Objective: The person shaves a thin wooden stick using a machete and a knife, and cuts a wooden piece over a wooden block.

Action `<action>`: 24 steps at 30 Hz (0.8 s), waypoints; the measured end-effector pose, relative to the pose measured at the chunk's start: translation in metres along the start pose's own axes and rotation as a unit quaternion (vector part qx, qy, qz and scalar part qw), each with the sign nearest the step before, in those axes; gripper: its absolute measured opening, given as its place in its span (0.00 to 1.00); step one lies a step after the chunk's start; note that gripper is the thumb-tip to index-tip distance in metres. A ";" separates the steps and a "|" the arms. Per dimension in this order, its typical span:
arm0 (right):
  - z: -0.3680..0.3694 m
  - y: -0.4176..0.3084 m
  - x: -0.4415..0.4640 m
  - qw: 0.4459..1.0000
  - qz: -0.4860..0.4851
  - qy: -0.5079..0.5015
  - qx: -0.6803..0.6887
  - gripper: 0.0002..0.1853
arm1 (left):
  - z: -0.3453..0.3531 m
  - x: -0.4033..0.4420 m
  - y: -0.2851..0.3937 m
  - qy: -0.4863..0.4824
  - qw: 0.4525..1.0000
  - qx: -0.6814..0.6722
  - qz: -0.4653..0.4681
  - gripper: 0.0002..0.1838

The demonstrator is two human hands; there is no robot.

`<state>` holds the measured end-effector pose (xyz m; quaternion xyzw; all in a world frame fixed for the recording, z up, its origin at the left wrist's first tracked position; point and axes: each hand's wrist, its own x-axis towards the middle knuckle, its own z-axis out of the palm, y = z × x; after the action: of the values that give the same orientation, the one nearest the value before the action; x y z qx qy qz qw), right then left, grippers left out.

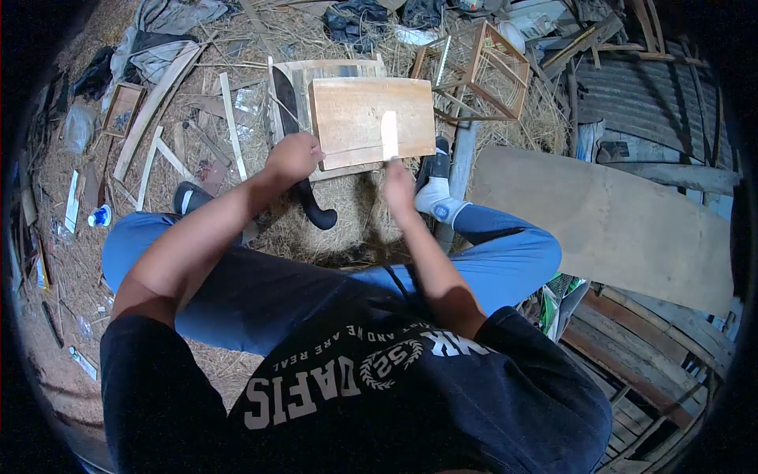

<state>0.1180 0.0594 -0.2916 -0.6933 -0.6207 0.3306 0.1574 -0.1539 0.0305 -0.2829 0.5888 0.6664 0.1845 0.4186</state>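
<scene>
A flat, pale wooden board [355, 118] lies on a larger wooden piece [328, 71] in front of me. My left hand [296, 157] is closed at the board's lower left corner, its fingers curled against the edge. A dark handsaw with a curved handle [318, 215] stands beside that hand, partly under my wrist; whether my fingers touch it is unclear. My right hand [399, 186] is closed at the board's lower edge, in a pinch around the lower end of a small pale strip [389, 136] that lies over the board.
A wooden frame box [497, 71] stands at the upper right. A large plywood sheet [608, 221] lies to the right. Loose wood strips [233, 122] and a small wooden tray [123, 109] lie on the straw-covered ground at the left. My feet are beside the work.
</scene>
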 end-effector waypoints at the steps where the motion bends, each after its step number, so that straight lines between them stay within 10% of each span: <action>1: 0.016 0.004 -0.003 0.999 0.043 -0.009 0.028 0.32 | -0.001 0.001 0.000 -0.017 1.000 -0.001 -0.003 0.13; 12: 0.016 -0.048 -0.035 0.986 0.016 -0.156 -0.057 0.26 | -0.008 -0.005 0.007 -0.017 0.995 -0.097 -0.025 0.15; 18: -0.009 -0.004 0.008 0.998 -0.015 0.034 0.052 0.30 | -0.003 -0.006 -0.002 -0.016 0.994 -0.109 -0.017 0.15; 24: 0.011 -0.035 -0.023 0.995 -0.035 -0.068 -0.071 0.30 | -0.005 -0.006 0.002 0.005 0.997 -0.079 0.009 0.13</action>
<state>0.0840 0.0411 -0.2716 -0.6562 -0.6761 0.3264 0.0766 -0.1568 0.0261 -0.2769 0.5593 0.6461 0.2431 0.4589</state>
